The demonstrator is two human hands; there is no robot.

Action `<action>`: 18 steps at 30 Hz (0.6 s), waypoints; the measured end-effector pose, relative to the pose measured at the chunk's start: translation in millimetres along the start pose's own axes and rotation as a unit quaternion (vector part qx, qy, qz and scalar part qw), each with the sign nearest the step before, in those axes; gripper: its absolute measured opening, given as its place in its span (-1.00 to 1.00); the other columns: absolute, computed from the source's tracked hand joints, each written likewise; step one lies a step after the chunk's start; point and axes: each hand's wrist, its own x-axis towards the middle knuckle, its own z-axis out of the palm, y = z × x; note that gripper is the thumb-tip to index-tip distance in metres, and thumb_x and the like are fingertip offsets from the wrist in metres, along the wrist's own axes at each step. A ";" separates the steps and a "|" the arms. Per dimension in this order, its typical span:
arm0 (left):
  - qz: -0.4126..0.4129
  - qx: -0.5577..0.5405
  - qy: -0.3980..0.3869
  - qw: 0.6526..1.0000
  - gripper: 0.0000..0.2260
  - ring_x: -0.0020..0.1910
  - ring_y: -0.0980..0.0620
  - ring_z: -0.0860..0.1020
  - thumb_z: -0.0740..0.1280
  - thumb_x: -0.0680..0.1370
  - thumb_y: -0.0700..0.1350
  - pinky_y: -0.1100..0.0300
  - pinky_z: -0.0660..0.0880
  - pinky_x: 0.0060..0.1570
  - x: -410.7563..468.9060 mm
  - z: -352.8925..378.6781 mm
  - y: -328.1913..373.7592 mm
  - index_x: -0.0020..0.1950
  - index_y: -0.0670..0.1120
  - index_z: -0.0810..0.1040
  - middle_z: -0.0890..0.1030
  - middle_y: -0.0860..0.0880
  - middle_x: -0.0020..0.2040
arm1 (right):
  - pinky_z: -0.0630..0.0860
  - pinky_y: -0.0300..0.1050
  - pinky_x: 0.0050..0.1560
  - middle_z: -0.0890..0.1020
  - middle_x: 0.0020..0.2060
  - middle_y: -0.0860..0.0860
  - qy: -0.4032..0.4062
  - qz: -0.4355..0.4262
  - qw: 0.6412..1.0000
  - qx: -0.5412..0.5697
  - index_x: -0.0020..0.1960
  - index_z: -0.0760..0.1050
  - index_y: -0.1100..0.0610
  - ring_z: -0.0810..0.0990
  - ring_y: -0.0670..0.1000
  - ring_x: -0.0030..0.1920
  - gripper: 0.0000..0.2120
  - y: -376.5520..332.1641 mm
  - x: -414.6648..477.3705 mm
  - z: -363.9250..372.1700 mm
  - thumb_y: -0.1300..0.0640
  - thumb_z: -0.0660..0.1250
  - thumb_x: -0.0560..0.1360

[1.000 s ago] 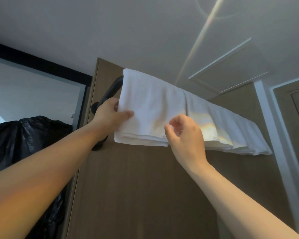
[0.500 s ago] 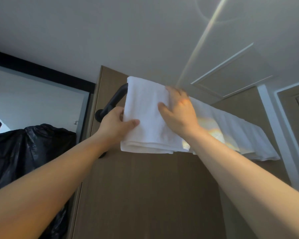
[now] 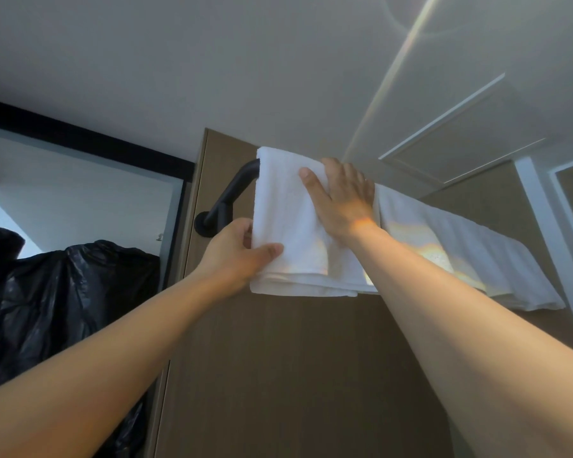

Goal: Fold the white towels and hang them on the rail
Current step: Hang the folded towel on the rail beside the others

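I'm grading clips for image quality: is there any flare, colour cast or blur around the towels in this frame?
Head view: a thin flare streak crosses the ceiling; rainbow patches tint the right towel and the wrist of the right hand; the left towel and the left hand look sharp, with no motion blur; the wide angle stretches both forearms towards the bottom edge.

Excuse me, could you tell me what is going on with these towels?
A person is hanging white towels on a black rail on a wooden panel. The left hand pinches the left edge of a folded towel draped over the rail, and the right hand lies flat on its upper part. A second towel already hangs beside it, to the right.
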 end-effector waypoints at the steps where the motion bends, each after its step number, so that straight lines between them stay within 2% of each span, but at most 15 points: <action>1: -0.003 0.000 -0.001 1.000 -0.69 -0.03 0.12 0.57 0.41 0.52 -0.01 0.28 0.47 -0.20 -0.1 0.1 0.2 0.21 0.00 0.44 0.59 0.07 0.03 | 0.02 0.12 0.48 0.39 0.34 0.05 -0.004 0.001 1.000 0.001 0.44 0.25 -0.04 0.22 0.09 0.44 -0.45 -0.1 0.0 -0.5 -0.32 -0.05 0.59; 4: -0.009 -0.003 0.000 1.000 -0.70 -0.03 0.09 0.58 0.40 0.52 0.00 0.24 0.51 -0.16 -1.5 0.1 0.4 0.21 -0.02 0.46 0.60 0.05 0.04 | -0.13 0.14 0.52 0.22 0.49 0.05 -0.032 0.010 0.999 0.012 0.54 0.09 -0.06 0.04 0.04 0.54 -0.40 -0.2 -8.2 0.1 -0.31 -0.06 0.60; 6: -0.015 -0.004 0.001 1.000 -0.70 -0.01 0.06 0.58 0.40 0.53 -0.01 0.19 0.54 -0.09 -3.0 -0.2 -0.1 0.21 -0.04 0.47 0.61 0.03 0.05 | -0.26 0.11 0.53 -0.06 0.59 0.01 -0.039 0.005 0.999 0.019 0.59 -0.13 -0.07 -0.18 0.00 0.57 -0.37 2.0 -28.1 5.7 -0.27 -0.07 0.62; 8: -0.017 -0.001 -0.001 1.000 -0.69 0.01 0.04 0.58 0.39 0.53 -0.01 0.18 0.54 -0.07 -5.4 0.0 -1.0 0.23 -0.05 0.47 0.61 0.01 0.07 | -0.34 0.07 0.52 -0.28 0.57 -0.02 -0.041 -0.022 0.998 0.030 0.58 -0.28 -0.06 -0.34 -0.05 0.55 -0.39 4.8 -59.8 13.5 -0.19 -0.10 0.65; 9: -0.016 0.002 -0.001 1.000 -0.69 0.01 0.04 0.58 0.39 0.54 -0.02 0.20 0.53 -0.10 -6.6 0.4 -1.5 0.24 -0.05 0.46 0.61 0.01 0.07 | -0.33 0.06 0.53 -0.32 0.56 -0.04 -0.051 -0.040 0.997 0.035 0.57 -0.31 -0.06 -0.37 -0.07 0.54 -0.41 6.2 -76.6 17.0 -0.15 -0.11 0.66; 11: -0.016 0.014 0.001 1.000 -0.68 0.00 0.06 0.57 0.38 0.54 -0.01 0.25 0.48 -0.17 -9.0 1.5 -2.2 0.25 -0.05 0.46 0.60 0.02 0.07 | -0.25 0.02 0.56 -0.29 0.57 -0.07 -0.088 -0.066 0.993 0.046 0.57 -0.29 -0.05 -0.32 -0.10 0.55 -0.43 9.3 -105.4 22.4 -0.10 -0.10 0.68; 13: -0.022 0.026 0.001 0.999 -0.70 -0.04 0.09 0.57 0.37 0.54 0.01 0.27 0.46 -0.23 -13.4 2.7 -3.2 0.23 -0.04 0.47 0.60 0.03 0.05 | -0.15 -0.09 0.56 -0.19 0.58 -0.14 -0.125 -0.063 0.988 0.068 0.59 -0.22 -0.06 -0.19 -0.12 0.57 -0.45 12.3 -127.4 22.7 -0.09 -0.07 0.68; 16: -0.041 0.016 0.000 0.999 -0.71 -0.03 0.07 0.61 0.39 0.52 0.04 0.14 0.57 -0.08 -29.0 4.4 -13.7 0.18 -0.03 0.52 0.63 0.03 0.02 | -0.07 -0.33 0.44 0.00 0.57 -0.20 -0.160 -0.051 0.983 0.075 0.59 -0.04 -0.08 -0.01 -0.18 0.55 -0.47 17.0 -156.0 14.0 -0.12 -0.01 0.67; 18: -0.049 0.041 -0.020 0.998 -0.73 -0.03 0.14 0.59 0.44 0.47 0.05 0.20 0.54 -0.05 -47.6 6.5 -28.2 0.12 0.02 0.54 0.63 0.09 -0.01 | -0.02 -0.41 0.38 0.21 0.52 -0.20 -0.172 -0.040 0.981 0.083 0.56 0.18 -0.04 0.14 -0.21 0.51 -0.51 19.7 -177.3 3.7 -0.11 0.05 0.66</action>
